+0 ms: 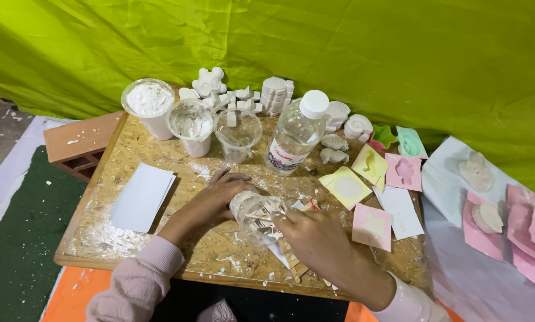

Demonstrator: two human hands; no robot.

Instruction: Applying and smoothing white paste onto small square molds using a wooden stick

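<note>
My left hand (215, 200) wraps around a clear plastic cup (256, 217) smeared with white plaster, tipped on its side over the wooden board (130, 235). My right hand (315, 238) is at the cup's open mouth, fingers closed as if on a small tool; the tool is hidden. A wooden stick (294, 268) lies under my right hand.
Behind stand a cup of white powder (149, 104), two clear cups (191, 125) (239, 134), a capped water bottle (296, 134), white plaster figures (243, 95), coloured moulds (372, 164) and a white card (142, 197). A brick (79, 146) lies to the left; green cloth backs everything.
</note>
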